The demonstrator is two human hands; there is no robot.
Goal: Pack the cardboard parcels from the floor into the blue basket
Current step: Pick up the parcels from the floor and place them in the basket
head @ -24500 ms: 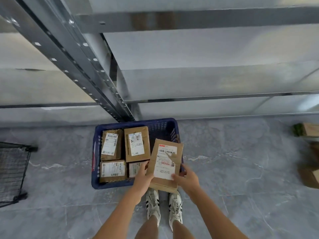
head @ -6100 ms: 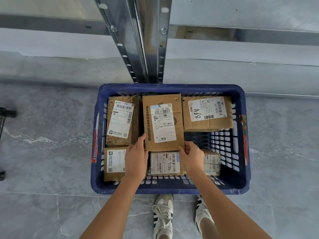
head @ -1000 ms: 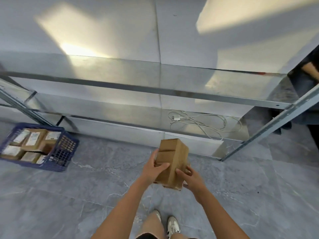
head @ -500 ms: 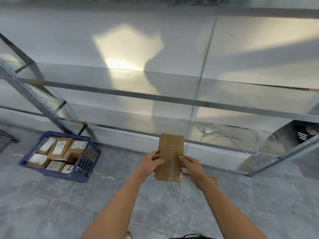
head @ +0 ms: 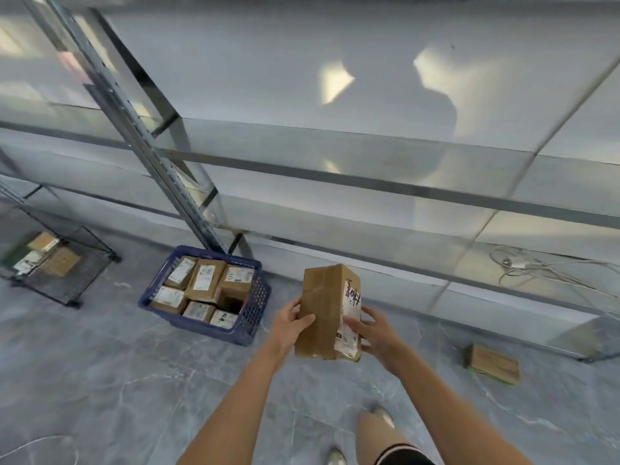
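I hold a tall brown cardboard parcel [head: 323,310] upright in front of me, its white label with red writing on the right face. My left hand [head: 291,323] grips its left side and my right hand [head: 370,330] its right side. The blue basket [head: 250,318] stands on the floor to the left of the parcel, below a shelf post, with several labelled parcels packed inside and a dark gap at its right. Another cardboard parcel [head: 491,363] lies flat on the floor to my right.
A metal shelving rack [head: 161,169] runs along the wall, its slanted post just behind the basket. A black wire basket [head: 72,283] with parcels sits at the far left. White cables [head: 536,273] lie on the lowest shelf at right. Grey tiled floor [head: 110,380] all around.
The view has swung left, so the blue basket is now nearer and closer to centre. The parcel has turned in my hands, showing its labelled side. A parcel on the floor appears at right.
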